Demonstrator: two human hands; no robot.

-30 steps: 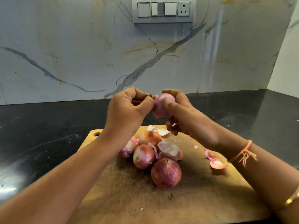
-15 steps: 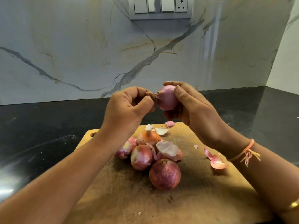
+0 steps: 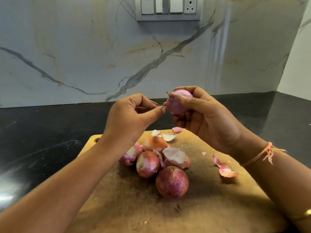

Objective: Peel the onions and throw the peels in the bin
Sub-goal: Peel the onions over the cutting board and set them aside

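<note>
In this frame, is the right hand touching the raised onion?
Touching. The head view shows the right hand gripping the onion: thumb across its front, one finger over the top, other fingers curled beneath it.

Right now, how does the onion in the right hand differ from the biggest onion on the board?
The held onion is smooth, pale pink, nearly peeled; the big onion wears dull reddish skin. The held onion is up in the right hand, the left hand pinching a peel strip beside it; the big onion lies on the cutting board. Both are red onions.
</note>
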